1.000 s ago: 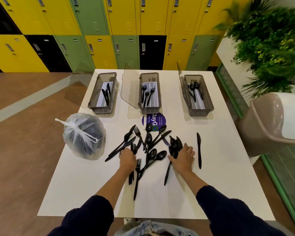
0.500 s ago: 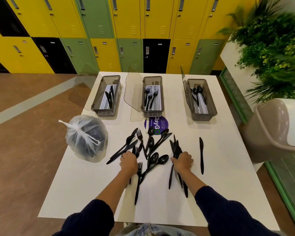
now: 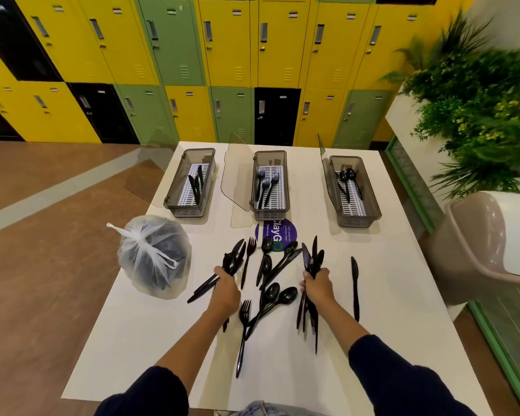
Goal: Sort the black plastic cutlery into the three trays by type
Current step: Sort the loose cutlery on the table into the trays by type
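Black plastic cutlery lies scattered mid-table, with spoons (image 3: 275, 295) and a fork (image 3: 244, 319) between my hands. My left hand (image 3: 226, 291) grips a bundle of cutlery (image 3: 230, 264) that fans out above and below the fist. My right hand (image 3: 318, 285) grips a bunch of knives (image 3: 311, 258) held upright off the table. A single knife (image 3: 355, 286) lies to the right. At the far side stand three grey trays: the left tray (image 3: 171, 193) holds knives, the middle tray (image 3: 255, 187) forks, the right tray (image 3: 373, 202) spoons.
A knotted white plastic bag (image 3: 153, 256) sits at the table's left edge. Clear lids (image 3: 237, 187) stand open beside the trays. A purple round sticker (image 3: 276, 232) is on the white table (image 3: 403, 295). A beige chair (image 3: 478, 250) and plants stand right; lockers line the back wall.
Both hands have closed round cutlery and lifted it: the right hand raised its knives more upright, the left gathered a bundle. The camera has tilted up a little.
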Available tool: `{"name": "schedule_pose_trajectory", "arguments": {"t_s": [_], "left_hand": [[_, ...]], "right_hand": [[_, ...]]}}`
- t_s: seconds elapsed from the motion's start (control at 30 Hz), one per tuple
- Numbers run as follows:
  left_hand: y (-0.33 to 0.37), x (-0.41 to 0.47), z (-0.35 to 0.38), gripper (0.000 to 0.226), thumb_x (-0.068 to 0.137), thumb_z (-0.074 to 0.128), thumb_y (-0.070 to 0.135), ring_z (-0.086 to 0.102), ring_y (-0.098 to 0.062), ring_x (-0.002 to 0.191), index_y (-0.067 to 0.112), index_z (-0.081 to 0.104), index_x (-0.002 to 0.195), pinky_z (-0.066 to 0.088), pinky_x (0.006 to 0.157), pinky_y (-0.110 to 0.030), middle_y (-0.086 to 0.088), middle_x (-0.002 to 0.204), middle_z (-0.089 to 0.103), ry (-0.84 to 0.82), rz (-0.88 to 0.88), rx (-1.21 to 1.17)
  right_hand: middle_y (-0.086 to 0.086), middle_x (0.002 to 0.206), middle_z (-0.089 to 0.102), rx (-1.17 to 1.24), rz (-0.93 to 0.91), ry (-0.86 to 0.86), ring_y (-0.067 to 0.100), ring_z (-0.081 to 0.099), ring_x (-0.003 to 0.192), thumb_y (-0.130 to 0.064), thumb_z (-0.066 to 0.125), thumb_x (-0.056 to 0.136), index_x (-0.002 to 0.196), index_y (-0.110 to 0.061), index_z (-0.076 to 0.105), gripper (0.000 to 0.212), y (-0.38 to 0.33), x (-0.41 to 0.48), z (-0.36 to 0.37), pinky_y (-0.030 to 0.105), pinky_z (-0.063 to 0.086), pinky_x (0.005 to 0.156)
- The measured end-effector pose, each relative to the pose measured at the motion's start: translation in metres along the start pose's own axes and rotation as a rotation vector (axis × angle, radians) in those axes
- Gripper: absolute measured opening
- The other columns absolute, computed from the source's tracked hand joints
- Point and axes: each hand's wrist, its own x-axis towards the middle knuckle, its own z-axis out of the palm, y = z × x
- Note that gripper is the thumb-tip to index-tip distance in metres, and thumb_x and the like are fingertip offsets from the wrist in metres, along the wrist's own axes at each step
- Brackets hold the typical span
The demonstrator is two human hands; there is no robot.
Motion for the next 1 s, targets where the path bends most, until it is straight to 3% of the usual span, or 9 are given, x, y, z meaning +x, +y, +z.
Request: {"name": "schedule_pose_trajectory", "arguments": {"t_s": [0.17, 0.3, 0.43, 0.53, 0.6, 0.7, 0.8, 0.9, 1.0], "left_hand": [[0.011, -0.007, -0.003, 0.016, 0.100, 0.036, 0.007, 0.050, -0.019, 0.078, 0.002, 0.025, 0.111, 0.036, 0.071, -0.027, -0.006, 0.088, 0.048, -0.068, 0.097, -0.246], [0.039, -0.020, -0.008, 0.042, 0.100, 0.035, 0.043, 0.054, -0.017, 0.095, 0.013, 0.034, 0.130, 0.045, 0.067, -0.024, -0.004, 0.109, 0.051, -0.318, 0.079, -0.535], [0.061, -0.027, -0.010, 0.050, 0.093, 0.035, 0.059, 0.051, 0.001, 0.059, 0.023, 0.058, 0.118, 0.040, 0.060, -0.019, 0.014, 0.069, 0.057, -0.488, 0.082, -0.720], [0.067, -0.029, -0.008, 0.066, 0.080, 0.039, 0.071, 0.058, -0.010, 0.111, 0.036, 0.045, 0.135, 0.055, 0.081, -0.034, 0.005, 0.125, 0.057, -0.617, 0.072, -0.795], [0.071, -0.032, -0.008, 0.068, 0.085, 0.036, 0.068, 0.056, -0.014, 0.117, 0.034, 0.034, 0.143, 0.056, 0.083, -0.033, 0.004, 0.140, 0.045, -0.652, 0.070, -0.807], [0.075, -0.039, -0.007, 0.068, 0.094, 0.028, 0.060, 0.043, -0.019, 0.132, 0.026, 0.017, 0.151, 0.055, 0.078, -0.023, 0.010, 0.139, 0.027, -0.598, 0.080, -0.771], [0.076, -0.042, -0.004, 0.078, 0.090, 0.029, 0.067, 0.026, -0.015, 0.142, 0.025, 0.011, 0.152, 0.039, 0.109, -0.032, 0.006, 0.156, 0.010, -0.562, 0.104, -0.722], [0.078, -0.047, -0.005, 0.070, 0.095, 0.032, 0.058, 0.038, -0.009, 0.133, 0.021, 0.014, 0.152, 0.031, 0.102, -0.018, 0.002, 0.152, 0.021, -0.524, 0.155, -0.720], [0.077, -0.048, -0.008, 0.063, 0.096, 0.044, 0.048, 0.042, -0.014, 0.132, 0.017, 0.023, 0.147, 0.035, 0.107, -0.027, 0.003, 0.146, 0.037, -0.492, 0.187, -0.777]], "right_hand": [[0.002, 0.078, 0.054, 0.123, -0.126, -0.136, 0.012, 0.054, 0.067, -0.018, 0.043, 0.101, 0.110, -0.006, 0.046, 0.015, -0.030, -0.010, -0.003, 0.022, 0.043, 0.063], [0.003, 0.073, 0.052, 0.374, -0.121, -0.319, 0.013, 0.050, 0.065, -0.012, 0.043, 0.101, 0.106, -0.005, 0.051, 0.012, -0.050, -0.017, 0.006, 0.023, 0.044, 0.065], [0.006, 0.075, 0.054, 0.571, -0.079, -0.412, 0.015, 0.054, 0.068, -0.011, 0.043, 0.100, 0.091, -0.006, 0.054, 0.016, -0.063, -0.025, 0.013, 0.024, 0.050, 0.064], [0.012, 0.093, 0.062, 0.619, -0.063, -0.437, 0.018, 0.061, 0.087, -0.016, 0.045, 0.100, 0.109, 0.001, 0.056, 0.023, -0.066, -0.027, 0.015, 0.028, 0.051, 0.079], [0.015, 0.113, 0.063, 0.580, -0.064, -0.438, 0.022, 0.062, 0.104, -0.023, 0.046, 0.100, 0.122, 0.002, 0.054, 0.034, -0.065, -0.027, 0.017, 0.034, 0.049, 0.092], [0.011, 0.134, 0.055, 0.405, -0.089, -0.405, 0.024, 0.052, 0.125, -0.034, 0.043, 0.100, 0.135, -0.006, 0.047, 0.046, -0.063, -0.026, 0.019, 0.040, 0.039, 0.110], [0.003, 0.148, 0.041, 0.259, -0.062, -0.431, 0.023, 0.038, 0.137, -0.047, 0.040, 0.098, 0.146, -0.016, 0.032, 0.058, -0.061, -0.028, 0.017, 0.043, 0.029, 0.115], [0.004, 0.154, 0.030, 0.119, -0.045, -0.482, 0.026, 0.031, 0.142, -0.059, 0.034, 0.094, 0.151, -0.020, 0.020, 0.071, -0.060, -0.030, 0.011, 0.045, 0.030, 0.114], [0.007, 0.148, 0.041, -0.034, -0.139, -0.493, 0.024, 0.042, 0.134, -0.059, 0.028, 0.096, 0.146, -0.019, 0.035, 0.065, -0.061, -0.029, 0.004, 0.039, 0.040, 0.106]]}}
